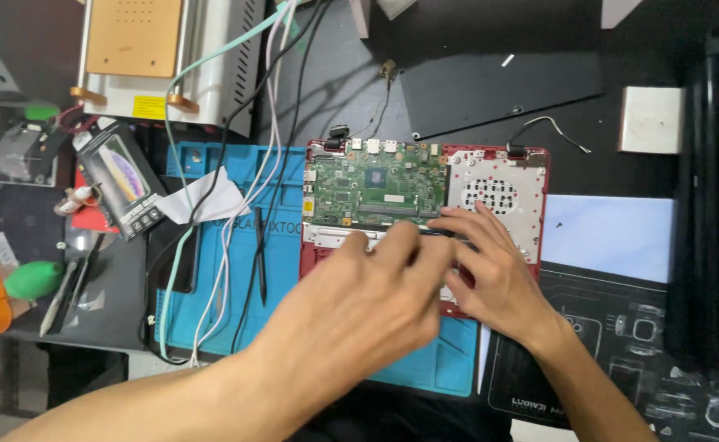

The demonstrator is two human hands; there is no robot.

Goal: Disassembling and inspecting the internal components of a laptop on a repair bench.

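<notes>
Opened red laptop lies on the blue mat, long axis left-right. Green circuit board sits just beyond both hands. Left hand and right hand press fingertips along the board's near edge, grasping nothing visible; right nearer.

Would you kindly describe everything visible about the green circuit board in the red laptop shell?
The green circuit board lies flat and exposed in the upper left of the opened red laptop shell, on a blue work mat. It carries a dark square chip near its middle, small components and silver ports along its far edge. The left hand and right hand hover at its near edge; actual contact is unclear.
</notes>
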